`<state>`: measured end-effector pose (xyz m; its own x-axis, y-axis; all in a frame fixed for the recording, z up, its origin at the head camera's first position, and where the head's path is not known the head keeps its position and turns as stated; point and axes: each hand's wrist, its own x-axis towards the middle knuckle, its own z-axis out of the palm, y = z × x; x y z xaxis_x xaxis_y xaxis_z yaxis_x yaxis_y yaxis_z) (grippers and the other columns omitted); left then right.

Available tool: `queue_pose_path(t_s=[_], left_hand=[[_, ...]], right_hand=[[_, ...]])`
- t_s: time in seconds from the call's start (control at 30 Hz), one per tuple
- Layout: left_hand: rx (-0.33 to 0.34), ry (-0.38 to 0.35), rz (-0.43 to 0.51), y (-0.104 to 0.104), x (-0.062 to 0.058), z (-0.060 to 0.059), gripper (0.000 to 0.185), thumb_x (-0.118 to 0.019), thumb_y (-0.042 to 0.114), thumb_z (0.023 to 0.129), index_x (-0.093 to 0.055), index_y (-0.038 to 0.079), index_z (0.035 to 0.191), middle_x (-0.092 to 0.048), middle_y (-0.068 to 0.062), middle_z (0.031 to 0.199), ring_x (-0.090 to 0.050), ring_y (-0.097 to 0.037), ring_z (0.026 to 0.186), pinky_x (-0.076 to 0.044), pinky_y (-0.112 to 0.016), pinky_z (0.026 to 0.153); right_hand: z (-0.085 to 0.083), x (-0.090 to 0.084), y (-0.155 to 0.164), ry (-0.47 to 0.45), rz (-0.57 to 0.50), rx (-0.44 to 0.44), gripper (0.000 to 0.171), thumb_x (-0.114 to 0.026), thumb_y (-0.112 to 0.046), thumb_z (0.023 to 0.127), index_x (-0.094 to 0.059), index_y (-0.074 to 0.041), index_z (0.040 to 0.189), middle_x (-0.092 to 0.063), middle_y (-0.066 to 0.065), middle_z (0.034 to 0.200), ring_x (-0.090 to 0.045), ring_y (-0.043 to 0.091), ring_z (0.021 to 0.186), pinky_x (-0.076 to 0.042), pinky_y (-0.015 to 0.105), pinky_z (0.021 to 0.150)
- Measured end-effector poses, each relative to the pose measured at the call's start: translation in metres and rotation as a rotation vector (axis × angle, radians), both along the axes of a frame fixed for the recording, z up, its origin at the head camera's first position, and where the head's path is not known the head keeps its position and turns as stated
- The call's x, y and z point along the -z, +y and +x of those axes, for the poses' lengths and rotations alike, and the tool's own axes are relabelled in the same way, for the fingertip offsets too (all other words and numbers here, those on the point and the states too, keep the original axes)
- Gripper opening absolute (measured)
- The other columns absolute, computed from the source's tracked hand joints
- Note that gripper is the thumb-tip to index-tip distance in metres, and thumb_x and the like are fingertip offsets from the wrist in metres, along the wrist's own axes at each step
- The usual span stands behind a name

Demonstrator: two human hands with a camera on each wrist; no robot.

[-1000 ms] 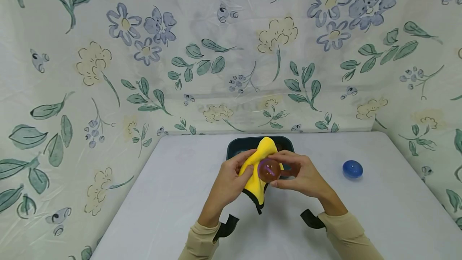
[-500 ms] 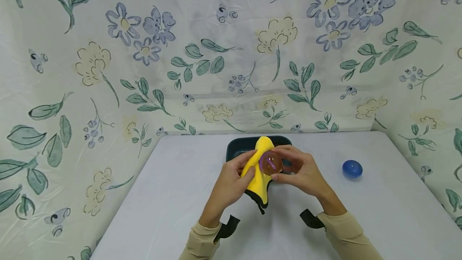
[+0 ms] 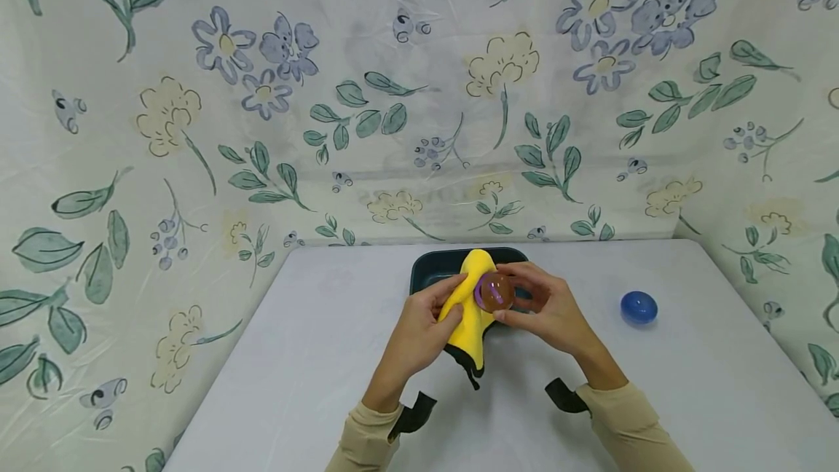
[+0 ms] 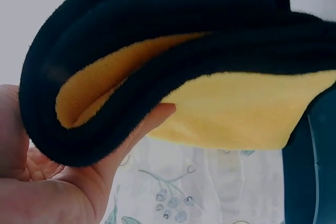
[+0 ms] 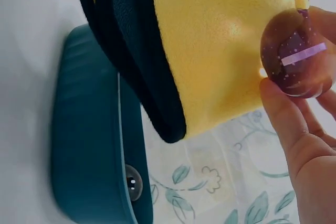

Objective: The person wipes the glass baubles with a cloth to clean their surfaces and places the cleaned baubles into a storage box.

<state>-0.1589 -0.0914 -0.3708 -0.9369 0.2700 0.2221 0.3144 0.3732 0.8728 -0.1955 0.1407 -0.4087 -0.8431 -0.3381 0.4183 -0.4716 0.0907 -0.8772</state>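
While the left hand [image 3: 419, 330] grips a yellow cloth [image 3: 473, 312] above the table [image 3: 295, 370], the right hand [image 3: 547, 312] pinches a brownish translucent ball [image 3: 494, 291] against it — just in front of a dark tray [image 3: 426, 272]. Well off to the right lies a blue ball [image 3: 639, 307].
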Motion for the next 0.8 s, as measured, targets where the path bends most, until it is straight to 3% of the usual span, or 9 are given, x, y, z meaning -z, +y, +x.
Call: queue_pose_path(t_s=[0.2, 0.47, 0.63, 0.8], left_hand=[[-0.019, 0.005, 0.009, -0.0004, 0.0007, -0.0005, 0.047, -0.058, 0.008, 0.101, -0.056, 0.005, 0.148, -0.068, -0.020, 0.135, -0.070, -0.017, 0.083, -0.061, -0.020, 0.075], [-0.037, 0.026, 0.047, -0.0008, -0.0007, 0.0003, 0.045, -0.058, 0.006, 0.101, -0.057, 0.006, 0.146, -0.067, -0.019, 0.137, -0.071, -0.019, 0.085, -0.062, -0.021, 0.075], [-0.045, 0.034, 0.057, -0.0016, -0.0011, 0.0004, 0.045, -0.059, 0.005, 0.101, -0.058, 0.006, 0.146, -0.066, -0.019, 0.139, -0.072, -0.020, 0.084, -0.062, -0.022, 0.076], [-0.045, 0.037, 0.053, -0.0020, -0.0018, 0.0004, 0.045, -0.059, 0.005, 0.101, -0.058, 0.007, 0.146, -0.067, -0.018, 0.138, -0.071, -0.019, 0.082, -0.062, -0.021, 0.075]], right_hand=[[-0.0027, 0.0045, 0.0001, 0.002, 0.045, 0.033, 0.058, -0.084, -0.006, 0.083, -0.063, -0.004, 0.137, -0.063, 0.016, 0.133, -0.068, 0.022, 0.119, -0.059, 0.029, 0.098], [-0.0028, 0.0072, 0.0005, 0.032, 0.112, 0.054, 0.059, -0.085, -0.010, 0.083, -0.064, -0.006, 0.138, -0.067, 0.014, 0.132, -0.066, 0.011, 0.113, -0.055, 0.019, 0.097], [-0.0035, 0.0086, 0.0000, 0.007, 0.116, 0.020, 0.058, -0.086, -0.010, 0.082, -0.065, -0.006, 0.136, -0.068, 0.013, 0.130, -0.067, 0.012, 0.113, -0.057, 0.026, 0.100], [-0.0034, 0.0093, -0.0003, -0.036, 0.135, 0.006, 0.058, -0.086, -0.012, 0.082, -0.065, -0.004, 0.135, -0.069, 0.016, 0.131, -0.070, 0.025, 0.114, -0.060, 0.037, 0.098]])
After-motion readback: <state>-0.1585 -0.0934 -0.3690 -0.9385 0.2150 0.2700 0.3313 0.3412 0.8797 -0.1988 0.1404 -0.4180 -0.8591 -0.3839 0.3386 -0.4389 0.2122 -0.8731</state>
